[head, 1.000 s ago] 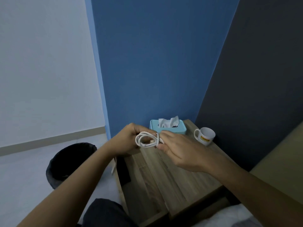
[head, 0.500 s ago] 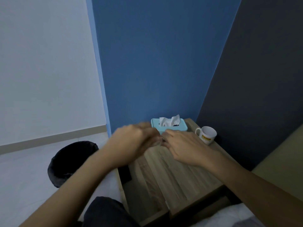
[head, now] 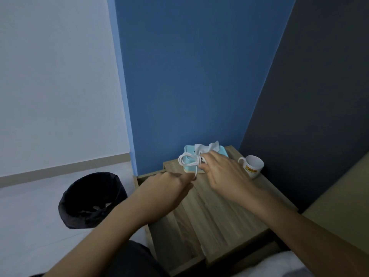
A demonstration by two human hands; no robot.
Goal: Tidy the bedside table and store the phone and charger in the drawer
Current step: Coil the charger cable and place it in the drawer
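A white charger cable [head: 188,159], wound into loops, hangs between both hands above the wooden bedside table [head: 223,214]. My right hand [head: 221,174] pinches the bundle at its middle. My left hand [head: 167,188] grips the loose end that runs down from the bundle, fingers closed. The table's drawer [head: 177,232] is pulled open to the left; my left forearm covers most of its inside. No phone is visible.
A light blue tissue box [head: 189,166] sits at the back of the table, a white mug [head: 252,165] with a yellow label to its right. A black bin [head: 91,198] stands on the floor at the left. Blue and dark walls close the back.
The hands have drawn apart: my left hand dropped down and left with the cable's end, while my right hand lifted the looped bundle toward the tissue box.
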